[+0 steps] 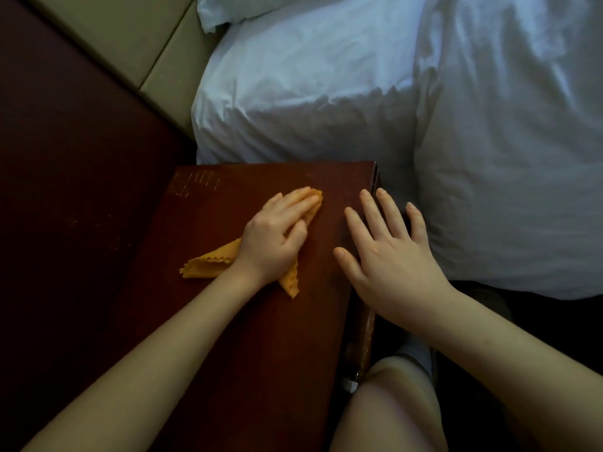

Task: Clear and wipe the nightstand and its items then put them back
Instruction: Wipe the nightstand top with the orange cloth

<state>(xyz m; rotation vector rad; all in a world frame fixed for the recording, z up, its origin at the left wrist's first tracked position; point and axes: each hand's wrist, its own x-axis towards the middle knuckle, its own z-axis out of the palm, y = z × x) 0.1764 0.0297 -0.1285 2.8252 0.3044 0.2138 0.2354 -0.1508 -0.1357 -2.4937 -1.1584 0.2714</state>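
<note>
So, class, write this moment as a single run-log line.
phase: wiping | left hand: pressing orange cloth flat on nightstand | right hand: open, fingers spread, at nightstand's bed-side edge

Left hand (273,235) presses orange cloth (208,266) on nightstand (228,337).

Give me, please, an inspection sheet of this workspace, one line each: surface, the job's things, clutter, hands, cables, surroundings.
Surface: nightstand top, dark red-brown wood, faint scratch marks near its far left corner.
Job's things: orange cloth, crumpled, lying on the top.
Clutter: nothing seen.
Hands: left hand presses on the cloth with straight fingers; right hand is spread, fingers straight, over the top's right edge.
Cables: nothing seen.
Surroundings: white duvet on the bed beyond and to the right; beige headboard; dark wall panel on the left.
</note>
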